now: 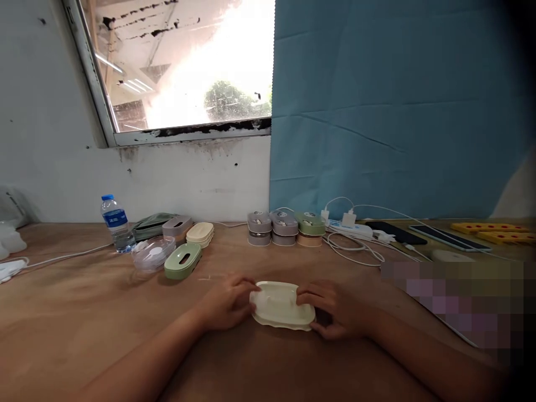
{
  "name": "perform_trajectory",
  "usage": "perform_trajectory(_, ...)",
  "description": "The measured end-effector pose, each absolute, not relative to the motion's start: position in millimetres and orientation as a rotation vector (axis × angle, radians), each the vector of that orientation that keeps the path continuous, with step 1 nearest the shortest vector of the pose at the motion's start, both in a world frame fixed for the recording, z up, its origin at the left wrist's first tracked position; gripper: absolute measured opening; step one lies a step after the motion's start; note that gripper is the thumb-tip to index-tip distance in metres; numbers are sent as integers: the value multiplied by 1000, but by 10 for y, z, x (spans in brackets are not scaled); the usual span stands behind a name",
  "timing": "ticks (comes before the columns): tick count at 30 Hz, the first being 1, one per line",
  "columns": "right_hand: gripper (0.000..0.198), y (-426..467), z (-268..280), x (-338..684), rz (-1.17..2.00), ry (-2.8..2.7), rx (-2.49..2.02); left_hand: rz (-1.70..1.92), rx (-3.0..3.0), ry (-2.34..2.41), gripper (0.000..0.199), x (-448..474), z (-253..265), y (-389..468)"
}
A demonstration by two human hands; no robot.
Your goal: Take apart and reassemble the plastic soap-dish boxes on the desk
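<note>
Fingers (246, 287) of the left hand (228, 302) grip the left end of a shallow cream tray (278, 307), the thumb at its near side. Right hand (333, 310): fingertips bent over the opposite end, thumb low at the near right corner, so that the piece is grasped from both ends. The cream tray, oblong with rounded corners and a wavy lower edge, is at the near centre of the brown table (125, 335), between the hands; whether its underside touches the surface cannot be told.

Beyond the left hand lies a green oval piece with a slot (193, 251), just beside a clear plastic container (153, 257). Behind these are a stack of cream oval pieces (201, 234), a grey slotted piece (177, 226), a dark green pouch (146, 229) and an upright water bottle (116, 223) with a blue cap.

Ahead of the tray, near the wall, three oval boxes stand in a row: two grey (259, 223) and one green above tan (310, 224). To their right are a white power strip (355, 229) with looped cables, two dark phone-like slabs (396, 233) and yellow perforated bars (489, 228). Blue cloth (377, 111) hangs behind, beside a window (188, 67).
</note>
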State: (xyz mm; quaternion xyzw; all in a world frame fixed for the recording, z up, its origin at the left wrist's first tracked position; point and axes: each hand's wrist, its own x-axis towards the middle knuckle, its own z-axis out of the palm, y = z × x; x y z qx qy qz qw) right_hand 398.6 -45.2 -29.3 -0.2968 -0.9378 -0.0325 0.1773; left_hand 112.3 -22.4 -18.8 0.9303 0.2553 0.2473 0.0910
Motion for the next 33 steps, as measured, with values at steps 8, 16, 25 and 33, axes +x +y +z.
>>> perform_trajectory(8, 26, -477, -228, 3967, 27, -2674, -855, 659, 2667, 2248, 33, 521, -185, 320)
perform_trajectory(16, 30, -466, -260, 3977, 41, -2673, -861, 365, 2678, 2233, 25, 471, -166, 346)
perform_trajectory(25, 41, -423, -391, 3984, -145, -2323, -850, 989, 2924, 1108, 31, 1248, -231, -187)
perform_trajectory(33, 48, -473, -281, 3903, -245, -2519, -753, 722, 3083, 702, 32, 1354, -217, -340)
